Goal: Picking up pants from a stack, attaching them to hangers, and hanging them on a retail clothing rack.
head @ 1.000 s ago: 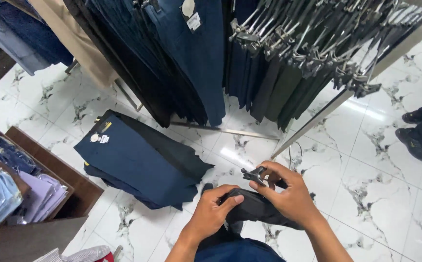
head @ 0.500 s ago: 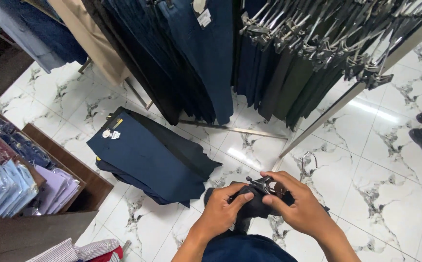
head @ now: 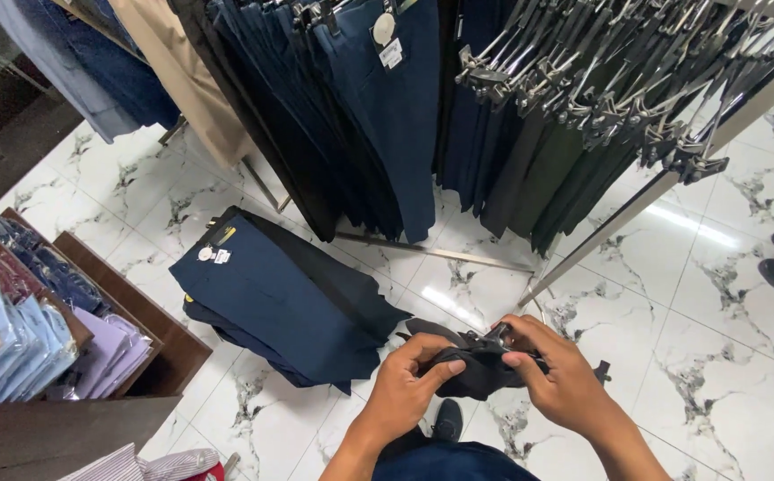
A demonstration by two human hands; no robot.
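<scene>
Both hands' grips were clamped on a dark folded pair of trousers (head: 476, 370) with a black clip hanger: left hand (head: 405, 392) underneath, right hand (head: 565, 379) over the clip, above the white marble floor (head: 716, 356), beside a navy folded trouser pile (head: 280, 303).

left hand (head: 402, 385): low centre, fingers curled inward, thumb on top, gripping
right hand (head: 563, 376): just beside the left, fingers bent, pinching
forearms: both bare, rising from the bottom edge, converging
</scene>
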